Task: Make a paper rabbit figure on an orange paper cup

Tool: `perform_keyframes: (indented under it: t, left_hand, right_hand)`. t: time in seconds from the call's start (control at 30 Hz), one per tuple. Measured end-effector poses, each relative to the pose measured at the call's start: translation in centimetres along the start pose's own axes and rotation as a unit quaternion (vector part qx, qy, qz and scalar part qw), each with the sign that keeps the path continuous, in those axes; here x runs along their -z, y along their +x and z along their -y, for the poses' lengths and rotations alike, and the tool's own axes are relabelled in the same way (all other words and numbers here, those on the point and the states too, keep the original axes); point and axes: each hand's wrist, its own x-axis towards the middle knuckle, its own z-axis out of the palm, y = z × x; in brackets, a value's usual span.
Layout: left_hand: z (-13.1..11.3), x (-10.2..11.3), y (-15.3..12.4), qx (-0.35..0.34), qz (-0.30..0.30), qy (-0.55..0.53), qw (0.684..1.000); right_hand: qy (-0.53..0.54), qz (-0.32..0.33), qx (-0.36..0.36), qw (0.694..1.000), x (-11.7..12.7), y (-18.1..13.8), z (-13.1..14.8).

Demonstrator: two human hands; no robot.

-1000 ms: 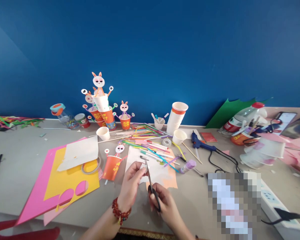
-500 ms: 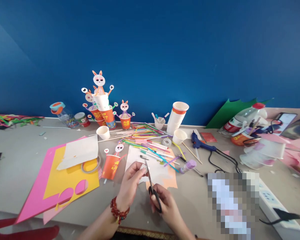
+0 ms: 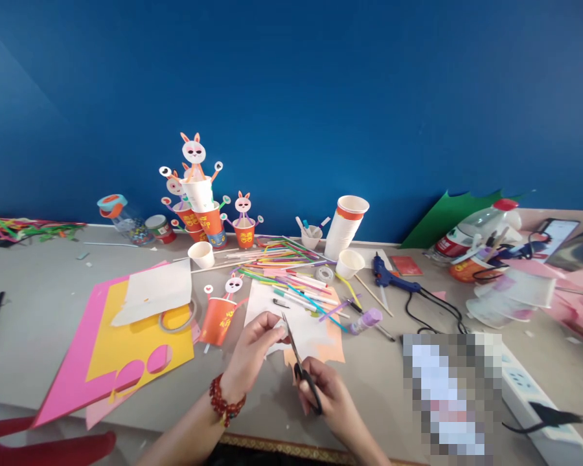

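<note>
My left hand [image 3: 255,346], with a beaded bracelet at the wrist, pinches a small piece of white paper [image 3: 280,329]. My right hand [image 3: 326,391] is closed around the black handles of a pair of scissors [image 3: 300,369]. Their blades point up and away from me, with the tips beside the paper piece. Beneath both hands lie a white sheet [image 3: 306,333] and a peach sheet [image 3: 337,349]. Just left of my left hand, an orange paper cup [image 3: 217,321] carries a rabbit face [image 3: 234,284] and a small round paper paw.
Decorated rabbit cups [image 3: 206,223] stand stacked at the back left. Coloured pens [image 3: 291,265] and sticks spread across the middle. Pink and yellow sheets [image 3: 97,343] lie left. A blue glue gun [image 3: 393,279], its cord and a power strip [image 3: 519,378] are to the right.
The scissors and my right hand have shifted slightly right and down. My left hand still holds the paper piece, its wrist a little further left.
</note>
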Motion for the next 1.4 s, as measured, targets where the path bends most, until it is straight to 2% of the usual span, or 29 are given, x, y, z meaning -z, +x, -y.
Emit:
perform_keyframes:
  t: [0.43, 0.87, 1.17, 1.4]
  left_hand:
    - [0.8, 0.4, 0.1, 0.016, 0.003, -0.015, 1.000]
    - [0.5, 0.3, -0.2, 0.027, 0.013, -0.018, 0.999]
    - [1.4, 0.2, -0.5, 0.011, -0.011, -0.036, 0.999]
    - [1.2, 0.2, -0.4, 0.012, -0.012, -0.014, 1.000]
  right_hand:
    - [0.005, 0.013, -0.014, 1.000, -0.1, -0.4, -0.5]
    - [0.003, 0.015, -0.004, 1.000, 0.2, -0.5, -0.9]
    - [0.015, 0.011, -0.009, 1.000, -0.2, -0.7, -0.9]
    - [0.009, 0.013, -0.002, 1.000, -0.1, -0.9, -1.3]
